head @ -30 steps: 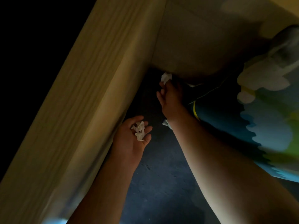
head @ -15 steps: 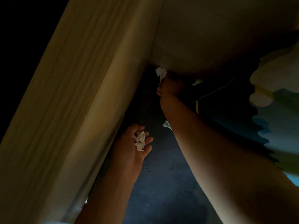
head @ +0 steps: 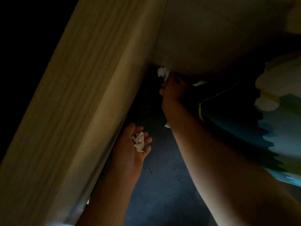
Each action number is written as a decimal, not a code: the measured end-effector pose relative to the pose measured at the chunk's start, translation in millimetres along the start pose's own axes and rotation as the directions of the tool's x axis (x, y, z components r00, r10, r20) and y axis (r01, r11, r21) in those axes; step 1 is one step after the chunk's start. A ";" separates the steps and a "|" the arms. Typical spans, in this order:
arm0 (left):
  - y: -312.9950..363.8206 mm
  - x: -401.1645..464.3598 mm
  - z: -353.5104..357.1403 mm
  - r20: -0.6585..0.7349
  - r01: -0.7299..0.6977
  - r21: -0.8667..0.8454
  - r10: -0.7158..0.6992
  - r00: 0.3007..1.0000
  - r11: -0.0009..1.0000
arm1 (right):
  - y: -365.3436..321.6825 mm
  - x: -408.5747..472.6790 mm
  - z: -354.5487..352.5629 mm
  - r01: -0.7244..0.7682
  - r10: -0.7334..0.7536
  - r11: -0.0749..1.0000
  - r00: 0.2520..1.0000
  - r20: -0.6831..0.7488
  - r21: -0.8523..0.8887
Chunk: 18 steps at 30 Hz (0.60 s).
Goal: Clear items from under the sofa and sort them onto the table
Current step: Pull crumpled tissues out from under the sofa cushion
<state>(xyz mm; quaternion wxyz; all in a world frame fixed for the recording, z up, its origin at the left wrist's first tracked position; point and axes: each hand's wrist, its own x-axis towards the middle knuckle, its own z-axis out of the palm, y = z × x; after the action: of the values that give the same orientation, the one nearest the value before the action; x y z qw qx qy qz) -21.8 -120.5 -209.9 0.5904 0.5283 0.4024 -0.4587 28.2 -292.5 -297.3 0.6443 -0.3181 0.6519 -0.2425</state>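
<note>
White crumpled tissue wad (head: 163,73) pinched by right hand (head: 173,90) under beige sofa base (head: 211,38); left hand (head: 132,149) cups second crumpled paper scrap (head: 139,141).

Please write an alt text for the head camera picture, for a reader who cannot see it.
In dim light, a person's right hand pinches a crumpled white tissue at the dark gap under a sofa, while the left hand holds another paper wad above the dark floor.

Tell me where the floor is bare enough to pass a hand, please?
Bare dark floor lies between the two forearms, below the left hand. It is crowded near the right hand: crumpled tissue at the sofa corner, patterned mat on the right.
</note>
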 end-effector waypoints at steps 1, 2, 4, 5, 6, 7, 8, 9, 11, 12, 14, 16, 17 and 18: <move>1.2 0.2 0.4 0.006 0.004 -0.007 -0.004 1.000 1.000 | 1.2 -2.2 -1.7 0.044 -0.043 0.998 0.999 0.005 -0.045; 2.0 0.5 0.8 0.015 0.007 -0.014 -0.007 1.000 1.000 | 2.6 -6.3 -4.3 0.065 -0.064 0.996 0.998 0.021 -0.067; 2.7 0.3 1.0 0.030 0.009 -0.024 -0.009 1.000 1.000 | 2.5 -17.2 -13.4 0.087 -0.082 0.994 0.994 0.067 -0.066; 3.5 0.8 1.1 0.035 0.006 -0.029 -0.005 0.999 1.000 | 3.8 -20.5 -18.6 0.100 -0.092 0.992 0.991 0.098 -0.077; 3.8 0.2 1.0 0.041 0.002 -0.034 0.000 0.999 0.999 | 3.1 -29.4 -24.7 0.110 -0.095 0.988 0.987 0.132 -0.106; 4.3 0.3 0.6 0.044 -0.004 -0.042 0.006 0.999 0.999 | 3.4 -37.9 -29.9 0.130 -0.106 0.982 0.980 0.170 -0.136; 5.2 0.5 0.2 0.048 -0.011 -0.048 0.013 0.999 0.999 | 2.2 -47.9 -34.3 0.149 -0.118 0.979 0.970 0.211 -0.139; 6.0 -0.3 -0.3 0.052 -0.016 -0.051 0.019 0.998 0.999 | 1.4 -56.6 -39.3 0.160 -0.125 0.979 0.961 0.248 -0.128; 6.8 -3.2 -1.7 0.059 -0.030 -0.039 0.032 0.998 0.999 | -4.1 -76.5 -48.6 0.160 -0.115 0.979 0.945 0.306 -0.124; 6.8 -5.1 -2.5 0.060 -0.039 -0.029 0.041 0.997 0.999 | -6.6 -86.4 -53.2 0.159 -0.112 0.979 0.941 0.321 -0.127; 4.3 -10.8 -7.9 0.039 -0.059 -0.013 0.060 0.997 0.998 | -8.5 -106.1 -66.6 0.143 -0.091 0.979 0.942 0.323 -0.143; 1.3 -15.2 -13.4 0.022 -0.060 -0.013 0.060 0.998 0.998 | -12.2 -121.5 -83.3 0.115 -0.064 0.983 0.947 0.315 -0.146; -1.2 -18.6 -17.1 0.017 -0.061 -0.023 0.062 0.998 0.998 | -14.0 -128.6 -93.1 0.110 -0.055 0.981 0.946 0.318 -0.158; -4.1 -21.0 -20.8 0.018 -0.064 -0.035 0.064 0.998 0.997 | -15.6 -134.4 -103.3 0.115 -0.054 0.978 0.944 0.324 -0.174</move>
<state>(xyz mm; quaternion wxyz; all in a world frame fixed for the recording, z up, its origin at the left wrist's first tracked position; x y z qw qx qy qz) -30.9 -97.4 -193.2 0.6175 0.5263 0.3876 -0.4376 -77.3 -215.1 -188.5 0.6963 -0.4409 0.5455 -0.1521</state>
